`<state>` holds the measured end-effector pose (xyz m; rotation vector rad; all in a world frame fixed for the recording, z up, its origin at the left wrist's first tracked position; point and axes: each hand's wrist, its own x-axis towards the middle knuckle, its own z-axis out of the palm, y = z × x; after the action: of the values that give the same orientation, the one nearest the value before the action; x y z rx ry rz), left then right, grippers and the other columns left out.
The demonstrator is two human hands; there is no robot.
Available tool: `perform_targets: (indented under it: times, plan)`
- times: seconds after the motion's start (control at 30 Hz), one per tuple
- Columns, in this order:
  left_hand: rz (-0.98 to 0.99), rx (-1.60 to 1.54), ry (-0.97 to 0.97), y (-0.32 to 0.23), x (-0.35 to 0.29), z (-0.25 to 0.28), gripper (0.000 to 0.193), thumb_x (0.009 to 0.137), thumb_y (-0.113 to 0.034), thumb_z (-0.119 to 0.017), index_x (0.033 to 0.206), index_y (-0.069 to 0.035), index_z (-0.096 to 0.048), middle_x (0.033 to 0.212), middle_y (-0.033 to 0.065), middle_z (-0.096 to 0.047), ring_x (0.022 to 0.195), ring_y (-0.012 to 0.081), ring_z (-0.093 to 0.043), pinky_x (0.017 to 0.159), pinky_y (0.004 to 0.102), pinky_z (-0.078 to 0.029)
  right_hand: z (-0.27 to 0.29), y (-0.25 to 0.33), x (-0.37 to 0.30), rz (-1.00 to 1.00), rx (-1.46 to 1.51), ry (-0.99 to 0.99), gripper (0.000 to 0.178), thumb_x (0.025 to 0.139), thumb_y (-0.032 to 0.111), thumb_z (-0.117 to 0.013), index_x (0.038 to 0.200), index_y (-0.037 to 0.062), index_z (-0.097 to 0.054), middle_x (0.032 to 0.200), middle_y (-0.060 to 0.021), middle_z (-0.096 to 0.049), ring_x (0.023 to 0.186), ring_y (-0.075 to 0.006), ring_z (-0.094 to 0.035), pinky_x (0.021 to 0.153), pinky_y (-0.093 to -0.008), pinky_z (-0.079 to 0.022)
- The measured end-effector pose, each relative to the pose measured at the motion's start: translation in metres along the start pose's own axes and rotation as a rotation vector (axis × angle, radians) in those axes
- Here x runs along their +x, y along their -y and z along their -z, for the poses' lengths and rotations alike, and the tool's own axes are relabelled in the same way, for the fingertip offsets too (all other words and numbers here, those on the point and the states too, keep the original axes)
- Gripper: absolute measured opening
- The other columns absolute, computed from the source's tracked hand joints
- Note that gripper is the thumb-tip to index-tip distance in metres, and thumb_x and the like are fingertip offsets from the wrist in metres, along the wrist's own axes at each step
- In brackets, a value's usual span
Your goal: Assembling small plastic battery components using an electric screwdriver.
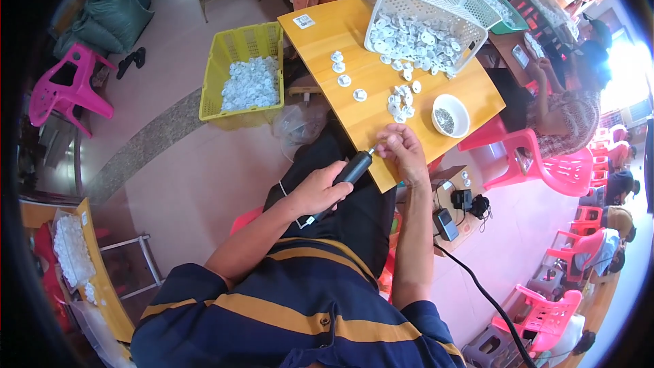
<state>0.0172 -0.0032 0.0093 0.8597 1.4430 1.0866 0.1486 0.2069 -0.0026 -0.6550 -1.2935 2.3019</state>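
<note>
I'm wearing a navy shirt [272, 310] banded with mustard-yellow stripes, over black trousers [371, 208]. My screwdriver [355, 166] is black with a silver bit [372, 150]. The tabletop [323, 44] is a warm orange-yellow; the round plastic parts [360, 95], the perforated basket [470, 46] and the bowl [463, 112] are all white, the screws [444, 121] silvery grey. Beside me, the crate [238, 115] is mustard-yellow, the plastic chair [71, 88] hot pink, and the pale pink floor [177, 194] carries a speckled grey band [148, 152].
</note>
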Motion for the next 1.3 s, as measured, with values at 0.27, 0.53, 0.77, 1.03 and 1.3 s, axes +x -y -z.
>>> perform_targets:
  times: [0.27, 0.53, 0.77, 1.03, 1.3]
  plan:
    - [-0.03, -0.028, -0.046, 0.001, 0.001, 0.005, 0.026, 0.095, -0.018, -0.06, 0.114, -0.003, -0.053, 0.074, 0.0065, -0.062, 0.059, 0.014, -0.061, 0.057, 0.0309, -0.051, 0.029, -0.01, 0.041, 0.449, -0.575, -0.493, 0.018, 0.093, 0.006, -0.067, 0.111, 0.0021, -0.064, 0.097, -0.0051, -0.069, 0.077, -0.0104, -0.062, 0.068, -0.0271, -0.052]
    - [-0.033, -0.048, -0.073, 0.001, -0.005, 0.009, 0.023, 0.095, -0.018, -0.06, 0.111, -0.003, -0.053, 0.074, 0.0066, -0.063, 0.058, 0.0141, -0.062, 0.057, 0.0308, -0.051, 0.009, -0.012, 0.062, 0.571, -1.254, -0.638, 0.03, 0.086, 0.009, -0.074, 0.115, 0.0055, -0.068, 0.093, -0.0094, -0.061, 0.075, -0.0199, -0.062, 0.071, -0.0325, -0.052]
    - [-0.026, -0.053, -0.07, -0.001, -0.006, 0.012, 0.023, 0.094, -0.017, -0.06, 0.11, -0.002, -0.054, 0.075, 0.0066, -0.062, 0.058, 0.0138, -0.062, 0.056, 0.031, -0.05, -0.004, -0.007, 0.058, 0.564, -1.248, -0.639, 0.021, 0.087, 0.009, -0.073, 0.106, 0.0035, -0.065, 0.093, -0.0101, -0.06, 0.078, -0.0201, -0.063, 0.071, -0.0302, -0.052]
    - [-0.044, -0.081, -0.092, -0.004, -0.005, 0.012, 0.024, 0.093, -0.017, -0.06, 0.111, -0.002, -0.054, 0.076, 0.0067, -0.063, 0.058, 0.014, -0.062, 0.056, 0.0312, -0.05, 0.0, -0.024, 0.037, 0.487, -0.36, -0.342, 0.015, 0.1, 0.007, -0.06, 0.114, 0.0023, -0.057, 0.106, -0.0055, -0.063, 0.087, -0.0106, -0.062, 0.077, -0.0247, -0.051]
    - [-0.07, -0.096, -0.06, 0.002, -0.005, 0.007, 0.026, 0.094, -0.017, -0.059, 0.114, -0.002, -0.053, 0.075, 0.0066, -0.062, 0.059, 0.0136, -0.061, 0.057, 0.0305, -0.05, -0.01, -0.034, 0.024, 0.351, -0.089, -0.396, 0.021, 0.1, 0.008, -0.062, 0.119, 0.0025, -0.062, 0.101, -0.0015, -0.065, 0.087, -0.0089, -0.06, 0.078, -0.0221, -0.049]
